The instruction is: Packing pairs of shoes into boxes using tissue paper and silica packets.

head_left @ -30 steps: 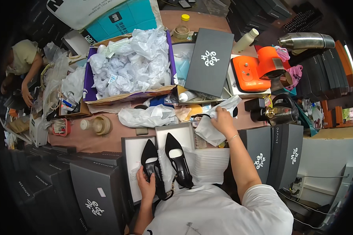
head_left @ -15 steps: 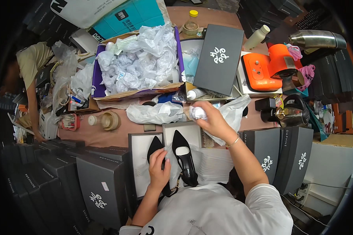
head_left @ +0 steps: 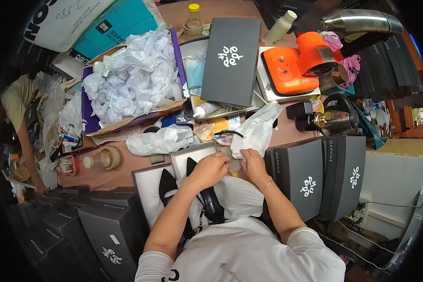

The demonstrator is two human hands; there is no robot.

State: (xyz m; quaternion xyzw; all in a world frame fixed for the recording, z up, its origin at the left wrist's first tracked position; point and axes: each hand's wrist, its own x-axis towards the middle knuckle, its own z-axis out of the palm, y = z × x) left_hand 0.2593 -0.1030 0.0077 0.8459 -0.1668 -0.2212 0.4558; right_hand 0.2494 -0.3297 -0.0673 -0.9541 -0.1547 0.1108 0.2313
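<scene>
In front of my body, a pair of black pointed shoes lies with an open grey shoebox [head_left: 140, 179]: the left shoe [head_left: 166, 182] and the right shoe [head_left: 213, 207], which has a chain-like strap. My left hand [head_left: 208, 170] reaches across the right shoe, fingers curled at the top of a stack of white tissue paper [head_left: 239, 193]. Close beside it, my right hand [head_left: 254, 169] has its fingers bent in a pinch, just below a white plastic bag [head_left: 257, 127]. Whatever the fingertips hold is too small or hidden to name.
A purple-edged carton [head_left: 88, 110] full of crumpled white paper stands at the back left. Behind my hands lies a closed dark shoebox [head_left: 231, 66], with an orange machine [head_left: 291, 70] to its right. Stacked shoeboxes [head_left: 296, 181] flank me on both sides.
The view has swung right. My left hand has left the left shoe and moved right; my right hand has come down toward the tissue stack, its white crumpled wad no longer visible.
</scene>
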